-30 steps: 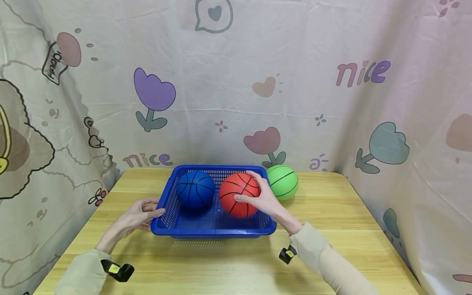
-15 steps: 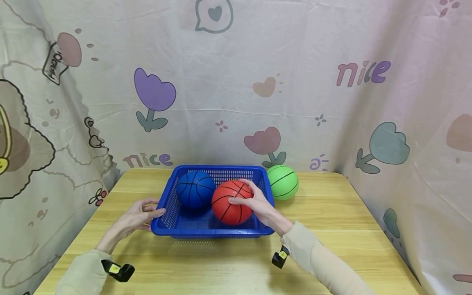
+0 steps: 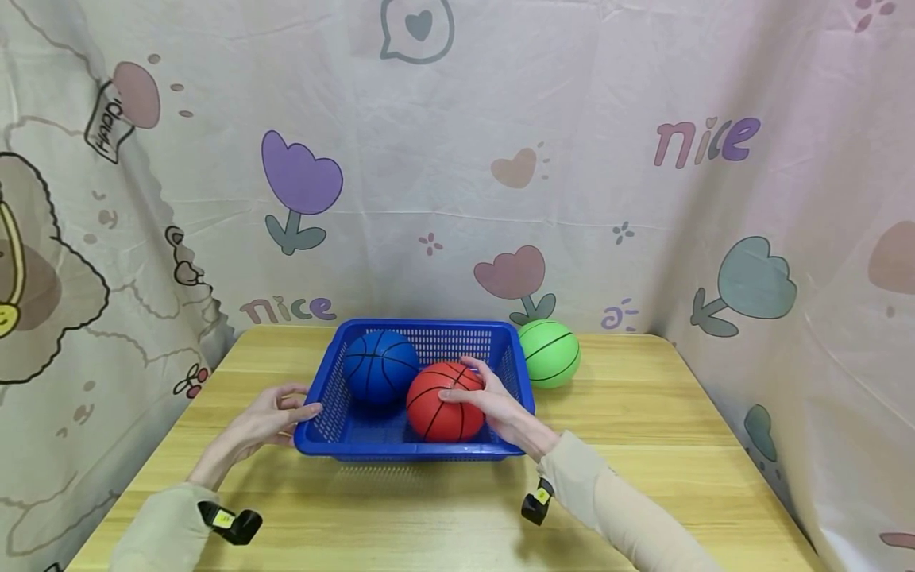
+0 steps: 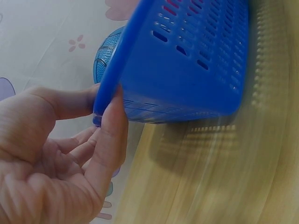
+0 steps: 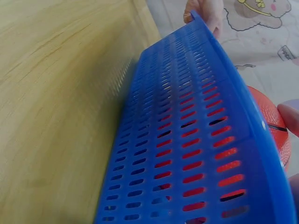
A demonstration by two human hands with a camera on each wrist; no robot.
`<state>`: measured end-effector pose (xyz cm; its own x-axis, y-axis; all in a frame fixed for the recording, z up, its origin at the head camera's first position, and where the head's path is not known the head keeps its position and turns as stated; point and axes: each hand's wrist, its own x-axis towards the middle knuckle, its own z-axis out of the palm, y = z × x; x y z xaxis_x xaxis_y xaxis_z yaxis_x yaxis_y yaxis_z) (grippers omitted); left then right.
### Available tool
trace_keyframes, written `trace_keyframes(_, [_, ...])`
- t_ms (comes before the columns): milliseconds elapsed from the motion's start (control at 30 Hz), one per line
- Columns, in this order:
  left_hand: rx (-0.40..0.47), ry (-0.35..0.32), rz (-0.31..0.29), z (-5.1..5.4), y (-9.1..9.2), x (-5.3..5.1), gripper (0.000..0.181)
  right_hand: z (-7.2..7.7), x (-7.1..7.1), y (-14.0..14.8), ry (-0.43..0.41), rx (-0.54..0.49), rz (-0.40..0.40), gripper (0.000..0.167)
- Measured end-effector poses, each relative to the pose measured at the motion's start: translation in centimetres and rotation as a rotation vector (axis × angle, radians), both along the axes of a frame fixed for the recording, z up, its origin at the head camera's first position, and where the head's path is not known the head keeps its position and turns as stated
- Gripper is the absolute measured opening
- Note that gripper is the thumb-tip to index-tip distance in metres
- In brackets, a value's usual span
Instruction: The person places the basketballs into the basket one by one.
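Already, in the head view, the basket (image 3: 457,345) holds the blue ball (image 3: 380,367) and, near its front edge (image 3: 407,450), the red ball (image 3: 434,419), gripped by the right hand (image 3: 495,401), only the green ball (image 3: 550,354) lying outside; left wrist, the left hand (image 4: 60,158) pinches the rim (image 4: 112,70); right wrist, red shows through the slotted wall (image 5: 161,121).

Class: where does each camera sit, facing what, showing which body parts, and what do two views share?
Head: on the head, facing forward-down at the basket; left hand, right hand and sleeves show.
Left wrist: on that wrist, facing the basket; left hand shows.
Right wrist: on that wrist, facing the basket's side; parts of both hands show.
Shared by both wrists: basket, left hand.
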<state>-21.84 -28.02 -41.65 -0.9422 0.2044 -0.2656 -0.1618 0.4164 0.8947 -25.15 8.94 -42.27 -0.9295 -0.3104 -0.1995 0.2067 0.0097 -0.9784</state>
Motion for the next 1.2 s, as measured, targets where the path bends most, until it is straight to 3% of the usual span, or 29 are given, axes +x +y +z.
trace_keyframes(867, [-0.003, 0.012, -0.015, -0.4, -0.22, -0.16, 0.066, -0.76, -0.2, -0.69, -0.004, 0.04, 0.082, 0.085])
trace_keyframes(1200, [0.0, 0.009, -0.014, -0.34, -0.26, -0.12, 0.066, -0.9, -0.33, -0.72, 0.049, 0.094, 0.124, 0.079])
